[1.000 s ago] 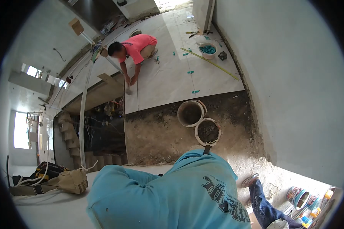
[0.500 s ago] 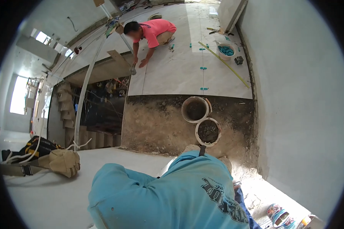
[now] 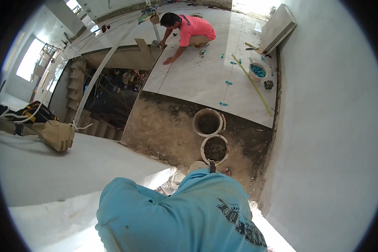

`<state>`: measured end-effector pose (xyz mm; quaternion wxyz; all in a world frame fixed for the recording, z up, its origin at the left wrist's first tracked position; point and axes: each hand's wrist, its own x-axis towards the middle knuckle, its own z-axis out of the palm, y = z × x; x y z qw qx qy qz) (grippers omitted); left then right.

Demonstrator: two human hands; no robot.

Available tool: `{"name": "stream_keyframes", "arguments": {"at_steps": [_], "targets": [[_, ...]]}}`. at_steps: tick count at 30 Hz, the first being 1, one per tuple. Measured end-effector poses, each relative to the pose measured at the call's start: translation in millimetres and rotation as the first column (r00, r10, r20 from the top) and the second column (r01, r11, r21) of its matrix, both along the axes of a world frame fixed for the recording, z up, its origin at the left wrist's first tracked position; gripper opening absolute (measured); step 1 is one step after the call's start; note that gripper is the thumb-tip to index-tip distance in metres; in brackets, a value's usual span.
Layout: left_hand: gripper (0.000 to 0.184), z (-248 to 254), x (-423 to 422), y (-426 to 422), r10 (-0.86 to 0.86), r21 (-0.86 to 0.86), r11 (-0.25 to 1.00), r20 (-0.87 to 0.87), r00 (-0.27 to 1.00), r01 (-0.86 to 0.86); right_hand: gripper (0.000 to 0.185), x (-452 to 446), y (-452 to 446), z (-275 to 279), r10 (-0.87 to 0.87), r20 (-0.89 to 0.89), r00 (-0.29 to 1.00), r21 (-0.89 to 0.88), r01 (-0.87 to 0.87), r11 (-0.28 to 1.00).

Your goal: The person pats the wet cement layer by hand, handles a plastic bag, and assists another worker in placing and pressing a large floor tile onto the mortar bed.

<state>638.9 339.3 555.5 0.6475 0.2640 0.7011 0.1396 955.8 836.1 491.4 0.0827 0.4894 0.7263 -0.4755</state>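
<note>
Head view: lettering (image 3: 240, 223) on the blue shirt (image 3: 168, 206) was creased, partly illegible; both hands lay out of frame, fingers' state could not be told; near bucket (image 3: 203, 148) and far bucket (image 3: 195, 127) stood on rough ground (image 3: 164, 130).

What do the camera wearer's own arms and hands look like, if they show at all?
Both hands are out of view, and no arm can be clearly made out. The wearer has on a light blue shirt with black lettering.

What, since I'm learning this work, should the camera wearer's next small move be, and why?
Perhaps reach down for the nearer bucket: it stands just in front of the wearer, holding dark material, and the ground around it is untiled.
</note>
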Motion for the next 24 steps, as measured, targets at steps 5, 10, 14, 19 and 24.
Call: {"name": "stream_keyframes", "arguments": {"at_steps": [5,10,14,19,24], "targets": [[0.029,-10,35,49,0.084,0.034,0.996,-0.003,0.996,-0.084,0.024,-10,65,7,-0.043,0.055,0.998,-0.132,0.050,0.990],[0.030,-17,72,93,0.180,0.054,0.982,0.010,0.984,-0.181,0.024,-24,124,7,-0.065,0.141,0.988,-0.263,0.100,0.960],[0.031,-12,95,103,0.234,0.037,0.971,0.025,0.972,-0.235,0.025,-37,141,6,-0.090,0.230,0.969,-0.382,0.175,0.908],[0.031,-11,116,114,0.290,0.024,0.956,0.045,0.956,-0.291,0.026,-73,175,-13,-0.103,0.276,0.956,-0.429,0.219,0.877],[0.032,-19,144,111,0.339,0.009,0.940,0.076,0.938,-0.341,0.030,-153,192,2,-0.057,0.156,0.986,-0.379,0.113,0.919]]}}
